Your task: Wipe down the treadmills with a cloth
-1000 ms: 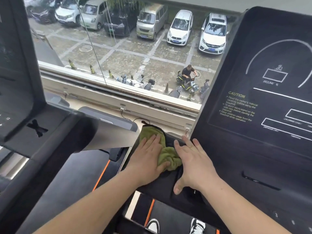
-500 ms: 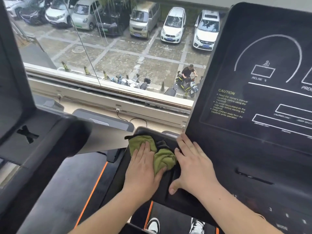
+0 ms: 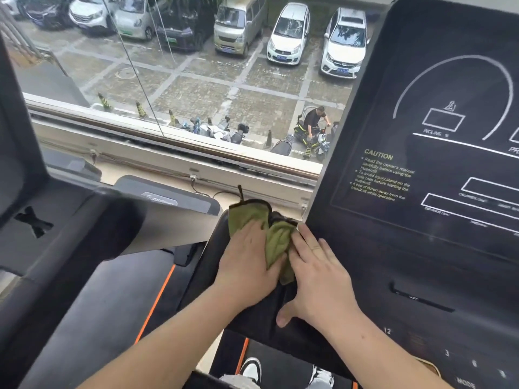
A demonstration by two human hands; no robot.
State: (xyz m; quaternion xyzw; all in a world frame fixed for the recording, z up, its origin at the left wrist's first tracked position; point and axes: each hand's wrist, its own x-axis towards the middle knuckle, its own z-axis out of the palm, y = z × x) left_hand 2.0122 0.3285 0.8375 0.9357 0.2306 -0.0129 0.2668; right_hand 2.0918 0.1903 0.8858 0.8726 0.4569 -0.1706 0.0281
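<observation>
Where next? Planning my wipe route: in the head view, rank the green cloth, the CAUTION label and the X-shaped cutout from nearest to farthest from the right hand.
1. Green cloth: touching the right hand, on its left side.
2. CAUTION label: up and right, on the console.
3. X-shaped cutout: far left, on the neighbouring treadmill.

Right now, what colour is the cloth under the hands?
Olive green cloth, dark edging; head view shows it best.
</observation>
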